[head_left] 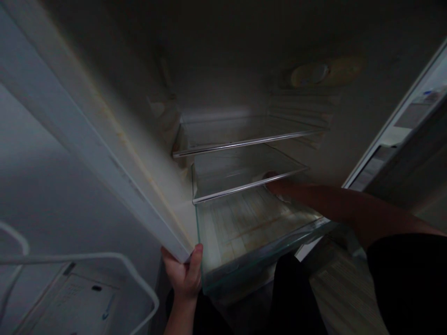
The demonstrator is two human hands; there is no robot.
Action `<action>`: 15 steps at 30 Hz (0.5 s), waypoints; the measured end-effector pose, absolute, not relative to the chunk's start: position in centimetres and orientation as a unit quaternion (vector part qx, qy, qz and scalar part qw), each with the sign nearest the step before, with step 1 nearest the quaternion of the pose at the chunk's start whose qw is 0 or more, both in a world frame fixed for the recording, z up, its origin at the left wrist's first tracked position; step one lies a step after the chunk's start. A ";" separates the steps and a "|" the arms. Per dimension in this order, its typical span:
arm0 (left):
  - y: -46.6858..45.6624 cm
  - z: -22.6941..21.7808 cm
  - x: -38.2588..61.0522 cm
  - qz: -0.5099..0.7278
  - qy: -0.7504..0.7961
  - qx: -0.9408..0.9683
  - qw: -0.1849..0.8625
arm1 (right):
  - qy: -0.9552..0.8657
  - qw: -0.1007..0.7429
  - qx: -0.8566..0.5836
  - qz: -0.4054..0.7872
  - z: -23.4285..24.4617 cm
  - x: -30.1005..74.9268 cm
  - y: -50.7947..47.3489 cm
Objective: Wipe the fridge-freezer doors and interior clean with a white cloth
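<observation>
In front of me is the inside of a dark refrigerator. My left hand is wrapped round the lower front edge of its left side wall, thumb on the inner face. My right arm reaches in from the right, and my right hand is low inside, at the front rim of the lower glass shelf. Pale bits of what looks like a white cloth show around this hand; its fingers are mostly hidden. Beneath it lies the stained glass bottom panel.
A second glass shelf sits higher up. On the right wall is a yellowed oval fitting. The open door stands at the right with items on it. At lower left are a white cable or tube and a white panel.
</observation>
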State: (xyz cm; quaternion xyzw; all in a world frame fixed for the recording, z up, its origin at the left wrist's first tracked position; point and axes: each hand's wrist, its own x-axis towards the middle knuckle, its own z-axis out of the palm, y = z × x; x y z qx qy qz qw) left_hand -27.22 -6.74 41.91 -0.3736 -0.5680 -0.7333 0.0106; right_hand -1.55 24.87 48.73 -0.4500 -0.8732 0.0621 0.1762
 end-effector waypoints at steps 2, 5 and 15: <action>-6.8 42.1 -27.1 -0.736 -0.569 -0.368 0.006 | -0.910 0.170 -0.378 0.014 49.7 -1.4 25.3; -6.7 42.1 -27.0 -0.738 -0.571 -0.359 0.000 | -0.955 0.160 -0.245 -0.041 51.2 -1.4 26.3; -6.7 42.3 -26.9 -0.733 -0.573 -0.368 0.012 | -0.994 0.106 -0.010 -0.007 49.4 -14.5 23.1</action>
